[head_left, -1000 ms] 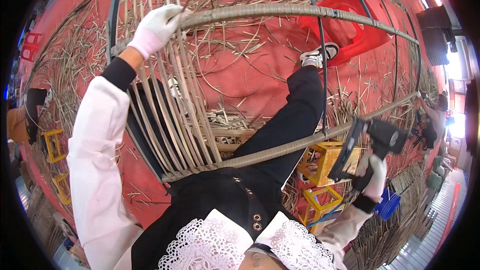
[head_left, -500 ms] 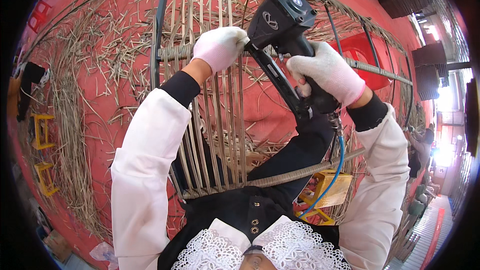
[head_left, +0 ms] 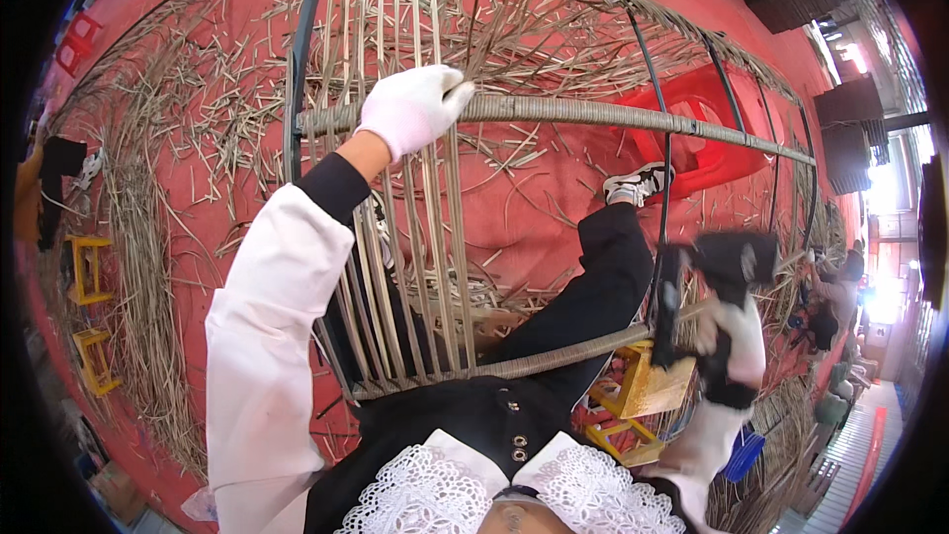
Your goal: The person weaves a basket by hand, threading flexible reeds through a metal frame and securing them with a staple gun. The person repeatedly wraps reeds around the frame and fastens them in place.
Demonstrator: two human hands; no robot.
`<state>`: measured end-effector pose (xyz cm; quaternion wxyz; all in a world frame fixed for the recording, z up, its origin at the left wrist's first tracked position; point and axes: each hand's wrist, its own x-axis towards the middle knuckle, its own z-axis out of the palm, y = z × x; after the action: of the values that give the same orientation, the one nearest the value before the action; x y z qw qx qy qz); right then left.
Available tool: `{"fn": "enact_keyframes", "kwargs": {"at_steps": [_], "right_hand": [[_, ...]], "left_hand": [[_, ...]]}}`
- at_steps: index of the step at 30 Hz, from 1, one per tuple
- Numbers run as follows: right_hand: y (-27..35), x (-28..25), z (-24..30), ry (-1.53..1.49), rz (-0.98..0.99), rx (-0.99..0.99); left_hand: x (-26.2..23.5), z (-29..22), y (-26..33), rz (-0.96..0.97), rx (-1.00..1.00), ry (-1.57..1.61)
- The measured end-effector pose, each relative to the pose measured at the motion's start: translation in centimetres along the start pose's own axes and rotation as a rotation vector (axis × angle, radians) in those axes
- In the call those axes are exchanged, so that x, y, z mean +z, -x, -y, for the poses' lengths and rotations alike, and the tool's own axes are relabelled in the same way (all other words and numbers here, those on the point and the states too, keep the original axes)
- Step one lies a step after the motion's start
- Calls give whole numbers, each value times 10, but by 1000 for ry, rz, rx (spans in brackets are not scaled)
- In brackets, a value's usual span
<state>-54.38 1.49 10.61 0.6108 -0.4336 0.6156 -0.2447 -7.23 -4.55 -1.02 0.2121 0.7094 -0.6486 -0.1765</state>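
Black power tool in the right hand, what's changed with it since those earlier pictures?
The black power tool started out at the right, went in to the wrapped bar beside the left hand, and is now back right and nearer the body, blurred. The right hand kept its grip; nothing was let go. The left hand stays on the bar.

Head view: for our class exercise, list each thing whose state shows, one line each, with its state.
Left hand: gloved, fingers curled over the upper bar
Right hand: gloved, gripping a black gun-shaped tool
Black gun-shaped tool: held, motion-blurred
Upper bar: wrapped
Lower bar: wrapped
Dark rods: bare
Light strips: spanning the bars side by side, gaps between
Loose strands: scattered on the red floor
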Motion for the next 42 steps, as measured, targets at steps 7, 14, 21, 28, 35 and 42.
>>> {"fn": "enact_keyframes", "kwargs": {"at_steps": [7,14,21,28,35,42], "right_hand": [[6,-220,-281,762,-763,184],[-26,-195,-438,1005,-1183,531],[-87,-91,-198,705,-1187,-669],[-217,166,-57,541,160,-913],[-416,377,12,39,273,-756],[-490,420,90,313,237,-1428]], "left_hand": [[3,5,-6,29,-12,-65],[-2,16,-42,-73,2,-60],[-28,70,-166,-488,114,-464],[-36,109,-205,-316,196,-23],[-61,139,-263,-123,62,158],[-60,142,-302,112,48,1]]}}
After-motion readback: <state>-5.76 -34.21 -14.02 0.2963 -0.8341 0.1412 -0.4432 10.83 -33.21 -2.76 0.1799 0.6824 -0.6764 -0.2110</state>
